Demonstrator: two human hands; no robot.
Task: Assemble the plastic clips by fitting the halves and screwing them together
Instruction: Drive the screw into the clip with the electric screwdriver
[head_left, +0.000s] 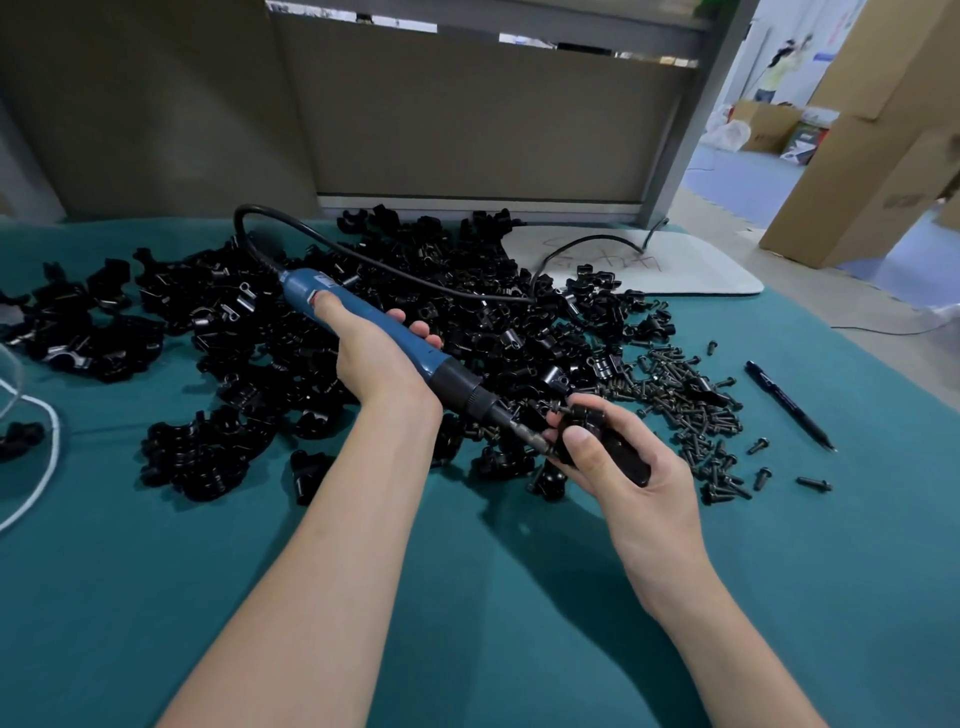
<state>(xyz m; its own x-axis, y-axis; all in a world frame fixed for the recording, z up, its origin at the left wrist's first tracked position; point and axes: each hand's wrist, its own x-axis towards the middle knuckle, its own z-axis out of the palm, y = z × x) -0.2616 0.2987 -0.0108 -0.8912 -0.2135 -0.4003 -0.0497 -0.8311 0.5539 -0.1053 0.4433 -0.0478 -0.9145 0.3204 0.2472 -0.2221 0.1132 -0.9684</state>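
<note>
Head view: left hand (374, 358) grips the blue screwdriver (374, 332), its tip at a clip (597, 436) held by the right hand (623, 467)

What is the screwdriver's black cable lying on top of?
The cable crosses the pile of black clip halves, then a white mat. Whatever sits beneath that pile is covered.

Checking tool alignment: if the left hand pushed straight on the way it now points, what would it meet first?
The black clip held in the right hand; the left hand aims the electric screwdriver, whose bit seems to touch it, though depth is unclear.
</note>
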